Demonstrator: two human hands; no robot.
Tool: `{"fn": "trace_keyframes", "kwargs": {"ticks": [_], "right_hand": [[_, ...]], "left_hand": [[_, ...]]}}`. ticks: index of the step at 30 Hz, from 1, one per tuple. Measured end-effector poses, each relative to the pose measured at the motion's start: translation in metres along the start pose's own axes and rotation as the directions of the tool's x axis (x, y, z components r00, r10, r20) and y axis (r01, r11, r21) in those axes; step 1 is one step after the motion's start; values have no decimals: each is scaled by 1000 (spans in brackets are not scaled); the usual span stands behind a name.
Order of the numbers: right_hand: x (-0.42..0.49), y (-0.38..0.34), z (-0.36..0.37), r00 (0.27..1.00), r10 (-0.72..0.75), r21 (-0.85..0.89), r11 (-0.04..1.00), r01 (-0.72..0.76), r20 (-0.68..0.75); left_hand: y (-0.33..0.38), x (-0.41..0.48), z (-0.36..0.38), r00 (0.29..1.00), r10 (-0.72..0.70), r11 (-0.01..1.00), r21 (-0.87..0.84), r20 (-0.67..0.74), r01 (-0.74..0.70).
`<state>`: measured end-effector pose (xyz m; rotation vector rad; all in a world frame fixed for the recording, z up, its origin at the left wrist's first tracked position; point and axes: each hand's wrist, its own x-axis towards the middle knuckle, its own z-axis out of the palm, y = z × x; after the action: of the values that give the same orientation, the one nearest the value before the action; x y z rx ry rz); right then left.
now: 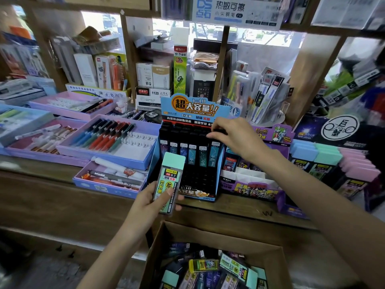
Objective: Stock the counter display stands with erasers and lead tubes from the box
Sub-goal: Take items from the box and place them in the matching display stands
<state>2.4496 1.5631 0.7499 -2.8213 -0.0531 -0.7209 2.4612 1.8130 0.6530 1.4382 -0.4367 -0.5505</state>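
The mint-capped lead tube (169, 178) stands upright in front of the display stand (193, 176), over its lower left corner, with its printed label facing the camera. The left hand (150, 203) grasps it from below, thumb across the label and fingers curled behind.

In the display stand, a row of dark tubes with teal and blue prints (188, 154) stands across the middle, black caps fill the rows behind, and the black slots in front are bare. The right hand (227, 132) reaches over the stand's upper right rows, its fingers curled down and pinching a black-capped tube (218, 130) there.

Below the stand, nearest the camera, an open cardboard box (218, 238) holds a loose heap of lead tubes and erasers in mint, yellow-green and dark wrappers.

The stand rests on a wooden tabletop (62, 197). Left of the stand lie purple and blue pen trays (133, 157). Just right of it sits a purple stand (250, 184), and further right another stand carries tubes with blue, mint and pink caps (325, 155).
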Motion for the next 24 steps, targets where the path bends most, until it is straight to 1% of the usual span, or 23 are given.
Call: {"fn": "trace_keyframes", "kwargs": {"ticks": [4, 8, 10, 12, 14, 18, 21, 22, 23, 24], "right_hand": [[-2, -1, 3, 1000, 24, 80, 997, -22, -18], [-3, 1, 4, 999, 39, 77, 996, -39, 6], [-5, -1, 10, 998, 30, 38, 999, -32, 47], [-7, -4, 16, 999, 19, 6, 1000, -20, 51], [-9, -7, 19, 1000, 19, -28, 999, -19, 21], [-13, -9, 19, 996, -47, -203, 979, 31, -74], [-14, -14, 14, 997, -55, -304, 952, 35, -58], [-16, -16, 11, 997, -43, -314, 949, 22, -60], [-20, -19, 9, 997, -27, -275, 961, 4, -79], [-27, -24, 6, 994, 7, -150, 988, -23, -107]], "left_hand": [[-2, 1, 2, 1000, -3, 1000, 4, 5, 3], [-2, 2, 4, 1000, 2, 1000, 6, 7, -2], [-1, 3, 6, 1000, 0, 1000, 4, 14, 0], [-1, 3, 9, 1000, 7, 1000, 4, 25, -7], [0, 3, 11, 999, 17, 1000, 12, 31, -18], [2, 4, 11, 999, 36, 999, 17, 38, -37], [4, 3, 14, 998, 45, 999, 26, 48, -46], [5, 3, 15, 997, 53, 998, 30, 58, -54], [6, 2, 18, 995, 63, 997, 31, 74, -66], [8, 2, 21, 992, 76, 997, 26, 97, -79]]}}
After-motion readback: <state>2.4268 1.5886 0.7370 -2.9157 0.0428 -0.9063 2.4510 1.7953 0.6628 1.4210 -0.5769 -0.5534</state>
